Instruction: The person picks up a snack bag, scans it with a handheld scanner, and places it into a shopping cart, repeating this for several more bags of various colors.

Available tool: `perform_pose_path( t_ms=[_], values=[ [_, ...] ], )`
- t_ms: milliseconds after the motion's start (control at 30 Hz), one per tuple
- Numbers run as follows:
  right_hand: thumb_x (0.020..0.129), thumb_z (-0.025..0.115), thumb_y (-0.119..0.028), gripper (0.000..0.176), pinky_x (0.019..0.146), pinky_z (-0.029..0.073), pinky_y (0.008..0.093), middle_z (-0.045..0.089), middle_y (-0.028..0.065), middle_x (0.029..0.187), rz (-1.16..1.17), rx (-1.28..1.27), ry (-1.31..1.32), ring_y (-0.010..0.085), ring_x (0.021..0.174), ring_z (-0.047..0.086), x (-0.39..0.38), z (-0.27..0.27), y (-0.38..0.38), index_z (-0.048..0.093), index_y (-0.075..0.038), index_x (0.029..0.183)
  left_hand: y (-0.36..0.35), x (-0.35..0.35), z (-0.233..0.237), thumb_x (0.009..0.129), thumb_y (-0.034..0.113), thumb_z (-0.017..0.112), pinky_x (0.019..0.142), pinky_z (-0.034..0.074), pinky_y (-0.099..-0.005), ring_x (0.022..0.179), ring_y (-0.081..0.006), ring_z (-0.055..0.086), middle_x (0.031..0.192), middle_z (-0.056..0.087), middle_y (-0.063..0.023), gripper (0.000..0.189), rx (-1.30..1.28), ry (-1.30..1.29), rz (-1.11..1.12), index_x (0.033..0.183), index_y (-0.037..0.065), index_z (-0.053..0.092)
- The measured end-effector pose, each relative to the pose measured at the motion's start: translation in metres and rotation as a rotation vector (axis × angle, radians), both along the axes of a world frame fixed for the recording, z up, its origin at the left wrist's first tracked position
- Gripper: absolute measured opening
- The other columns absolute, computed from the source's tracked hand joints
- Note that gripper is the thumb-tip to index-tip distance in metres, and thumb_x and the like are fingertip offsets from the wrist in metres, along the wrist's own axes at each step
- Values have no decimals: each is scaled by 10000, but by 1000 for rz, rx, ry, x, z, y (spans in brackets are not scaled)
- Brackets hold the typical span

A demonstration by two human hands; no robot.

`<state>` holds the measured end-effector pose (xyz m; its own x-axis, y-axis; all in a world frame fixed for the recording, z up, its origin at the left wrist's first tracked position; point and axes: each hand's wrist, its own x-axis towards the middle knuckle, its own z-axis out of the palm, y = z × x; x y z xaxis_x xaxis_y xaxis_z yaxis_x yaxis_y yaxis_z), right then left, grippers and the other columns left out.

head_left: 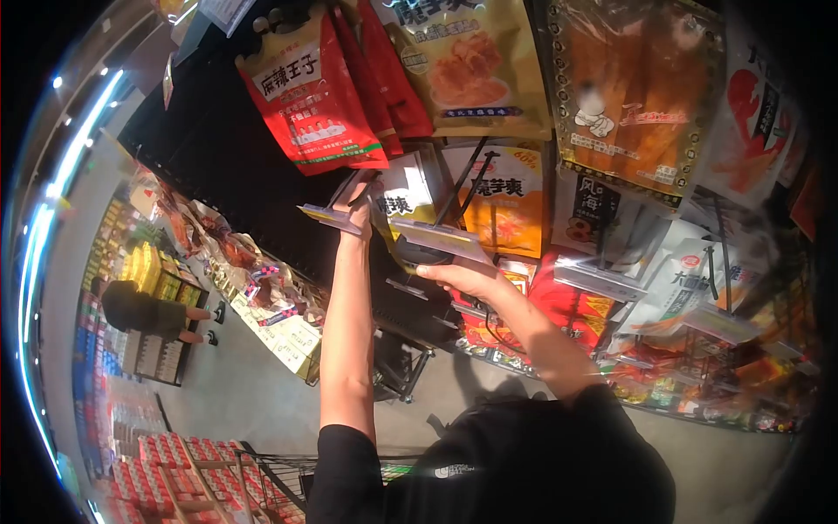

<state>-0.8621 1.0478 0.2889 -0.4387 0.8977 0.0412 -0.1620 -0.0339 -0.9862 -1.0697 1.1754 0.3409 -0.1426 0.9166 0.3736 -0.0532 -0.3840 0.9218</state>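
My left hand [356, 214] is raised among the hanging snack packets, its fingers partly hidden behind a price tag holder [332, 218] and beside a white-and-yellow packet [408, 194]. Just below another price tag holder [441, 237], my right hand [458, 276] touches the lower edge of what looks like the same packet, thumb pointing left. Above my left hand hangs a red-and-white packet [310, 96]. An orange-and-white packet [499, 205] hangs to the right of the tag holder, on the rack.
Large packets [637, 96] hang at the upper right, with metal hooks and tag holders sticking out. A patterned display [253, 271] stands at the left. A person [144, 312] is in the aisle beyond. Stacked red-and-white goods [175, 476] and a wire cart [284, 472] lie below.
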Motion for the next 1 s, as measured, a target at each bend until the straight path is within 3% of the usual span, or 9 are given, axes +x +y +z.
perform_pose_path(
  t_ms=[133, 333, 400, 467, 567, 633, 733, 833, 1000],
  values=[
    [750, 818, -212, 684, 1052, 416, 373, 433, 150, 1428, -189, 442, -227, 285, 1231, 515, 27, -3, -34, 539, -88, 1362, 36, 0, -8, 689, 57, 800, 796, 505, -331, 914, -189, 622, 990, 647, -75, 471, 86, 338, 140, 1111, -18, 604],
    [732, 839, -310, 848, 1079, 390, 351, 533, 181, 1354, 89, 158, -194, 267, 1285, 510, 56, -31, -106, 445, 33, 1399, -15, 10, -25, 697, 100, 839, 872, 487, -362, 962, -262, 614, 1103, 622, -141, 622, 373, 296, 417, 1206, -36, 510],
    [725, 844, -297, 824, 1070, 402, 357, 571, 164, 1312, 315, 223, -151, 265, 1253, 536, 59, -52, -117, 466, 19, 1386, -59, -1, -77, 769, 103, 757, 942, 449, -385, 1068, -322, 564, 1138, 567, -178, 470, 262, 605, 839, 1168, -35, 551],
    [683, 884, -269, 805, 1030, 447, 374, 605, 137, 1271, 305, 230, -471, 209, 1205, 573, 67, -37, -146, 514, -34, 1359, -138, 6, -97, 799, 111, 717, 941, 449, -383, 1068, -303, 560, 1135, 565, -164, 367, 201, 481, 706, 1115, -12, 575],
    [649, 907, -210, 786, 964, 488, 349, 666, 100, 1159, 535, 6, -388, 181, 1075, 630, 64, -58, -153, 546, -28, 1323, -261, 6, -172, 784, 67, 707, 897, 479, -373, 989, -292, 607, 998, 633, -119, 204, -31, 464, 734, 974, 35, 639],
    [711, 860, -137, 632, 913, 512, 327, 698, 75, 1096, 616, -89, -410, 159, 1010, 652, 58, -68, -156, 587, -19, 1268, -355, 11, -215, 861, 114, 681, 877, 503, -332, 983, -236, 651, 1018, 644, -125, 167, -525, 484, 746, 1004, 29, 663],
    [740, 837, -114, 575, 858, 511, 305, 690, 57, 1059, 797, -441, -553, 131, 953, 637, 37, -101, -161, 592, -19, 1251, -479, 7, -261, 806, 110, 698, 845, 510, -403, 960, -337, 639, 995, 660, -158, 177, -924, 480, 820, 963, 32, 676],
    [749, 828, -103, 531, 846, 506, 298, 689, 46, 1037, 881, -498, -465, 125, 931, 631, 17, -123, -176, 606, -13, 1223, -577, -2, -288, 781, 85, 692, 847, 507, -430, 951, -347, 640, 963, 661, -174, 162, -962, 666, 1076, 932, 34, 661],
    [745, 830, -102, 512, 862, 502, 298, 695, 57, 1051, 984, -294, -441, 130, 949, 636, -13, -140, -209, 619, 1, 1200, -658, -18, -314, 750, 106, 704, 914, 476, -450, 1015, -367, 598, 1007, 627, -185, 282, -1197, 714, 1196, 1009, 23, 631]
  ],
)
